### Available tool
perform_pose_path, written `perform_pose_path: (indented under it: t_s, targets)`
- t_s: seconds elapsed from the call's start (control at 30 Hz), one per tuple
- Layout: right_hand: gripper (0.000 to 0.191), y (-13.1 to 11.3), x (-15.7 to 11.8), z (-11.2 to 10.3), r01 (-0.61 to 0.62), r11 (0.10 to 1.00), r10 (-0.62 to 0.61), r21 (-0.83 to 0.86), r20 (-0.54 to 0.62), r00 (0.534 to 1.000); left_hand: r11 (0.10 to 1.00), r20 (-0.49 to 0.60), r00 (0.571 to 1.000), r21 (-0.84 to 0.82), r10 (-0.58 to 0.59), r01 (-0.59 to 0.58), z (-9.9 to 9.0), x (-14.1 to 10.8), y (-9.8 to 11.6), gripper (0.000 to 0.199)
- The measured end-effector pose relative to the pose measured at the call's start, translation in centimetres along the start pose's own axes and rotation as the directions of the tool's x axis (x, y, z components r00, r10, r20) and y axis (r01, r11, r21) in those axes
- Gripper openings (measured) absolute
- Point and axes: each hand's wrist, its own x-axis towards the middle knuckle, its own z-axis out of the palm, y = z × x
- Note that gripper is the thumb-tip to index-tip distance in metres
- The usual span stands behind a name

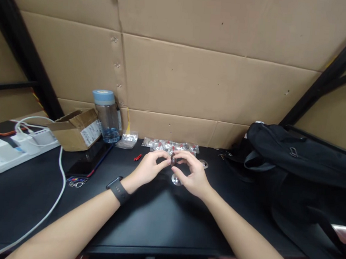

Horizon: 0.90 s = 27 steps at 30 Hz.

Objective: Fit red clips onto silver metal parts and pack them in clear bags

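Observation:
Above the middle of the black table, my two hands meet at a small dark, shiny round disc [173,160], held up on its edge. My right hand [194,174] grips it between thumb and fingers. From the other side, the fingertips of my left hand [151,167] pinch its left edge. Its exact kind is too small to make out. Under my right hand lies a silver round metal piece [175,180], partly covered by the thumb. A similar flat metal ring [204,164] rests just beyond that hand. Behind them sit several clear packets [168,146] with shiny round pieces and red bits.
A small red object [137,157] and a clear plastic bag [128,139] lie left of the packets. Further left stand a bottle with a blue lid [106,116], an opened cardboard box [77,132], a dark tablet-like slab [90,159] and a power strip [15,157]. A black backpack [301,167] fills the right.

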Motion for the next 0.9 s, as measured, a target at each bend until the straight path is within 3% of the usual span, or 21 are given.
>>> perform_pose_path:
  t_s: [0.33,0.53,0.67,0.9]
  targets:
    - [0.03,0.5,-0.4,0.6,-0.084,0.986,0.089,0.145,-0.026,0.996,0.996,-0.087,0.995,0.074,0.05,-0.044,0.5,-0.3,-0.1,0.017]
    - [0.027,1.5,-0.3,0.4,-0.181,0.955,0.181,0.237,0.022,0.983,0.898,-0.132,0.985,0.437,0.113,-0.045,0.6,-1.0,1.3,0.016]
    - [0.016,1.5,0.0,-0.6,-0.172,0.981,0.161,0.087,0.12,0.98,0.823,-0.11,0.98,0.562,0.166,-0.077,0.6,-1.1,1.7,0.015]
    - [0.015,1.4,0.2,-1.1,-0.075,0.99,0.093,-0.117,0.161,0.983,0.797,-0.054,0.98,0.591,0.193,-0.124,0.9,-1.1,1.5,0.016]
